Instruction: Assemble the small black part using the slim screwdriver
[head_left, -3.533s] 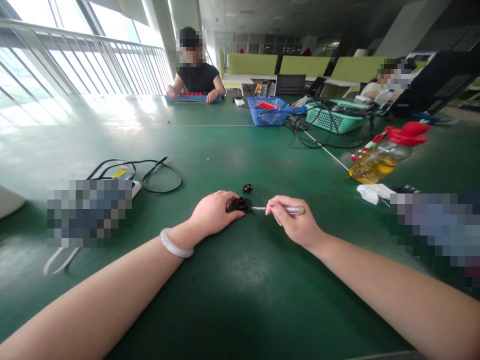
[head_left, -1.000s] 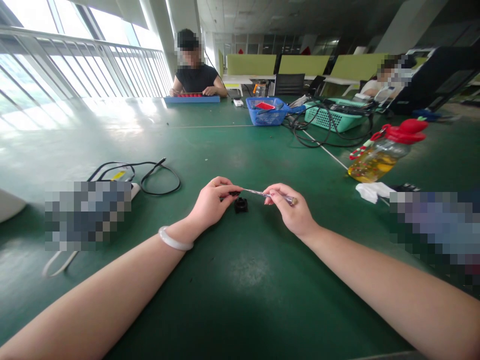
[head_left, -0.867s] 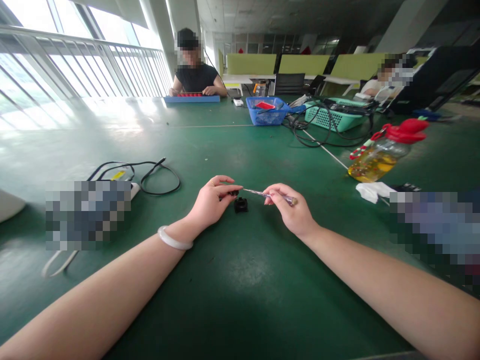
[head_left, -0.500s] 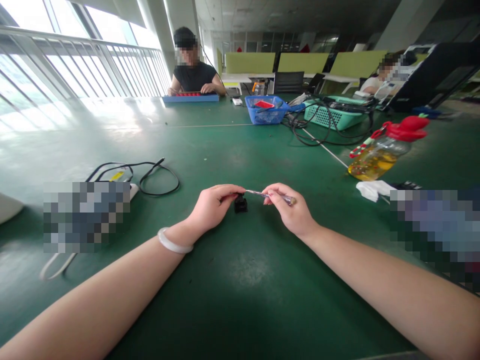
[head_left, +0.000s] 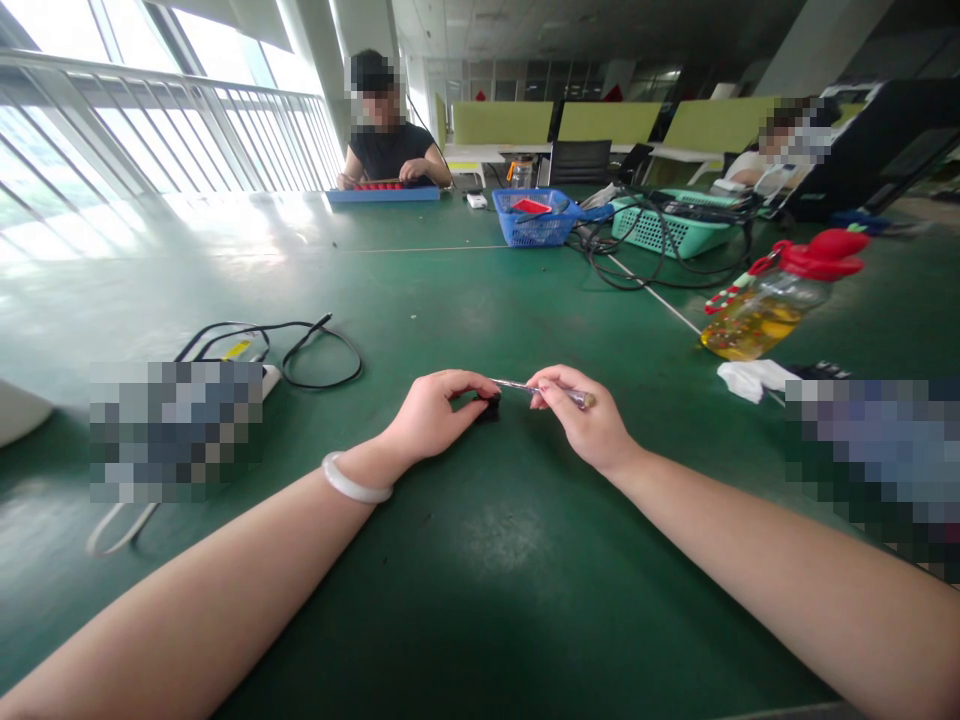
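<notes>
My right hand point(head_left: 583, 412) is closed around a thin silvery screwdriver-like tool point(head_left: 525, 387), its shaft pointing left. The tool's left end reaches the fingertips of my left hand point(head_left: 439, 412). Between the thumb and fingers of my left hand is a small black object point(head_left: 490, 409), low over the green table point(head_left: 495, 600) and partly hidden by the fingers. Whether it rests on the surface I cannot tell. A white bangle is on my left wrist.
A looped black cable point(head_left: 322, 385) lies at left. Blue basket point(head_left: 534, 228) and green basket point(head_left: 667, 235) with tangled cables stand farther back. A red-capped bottle point(head_left: 780, 300) is at right. Across the table a person sits at a blue tray point(head_left: 384, 195).
My left thumb has moved right and lower, over the small black object, covering more of it. The right hand and tool keep nearly the same pose.
</notes>
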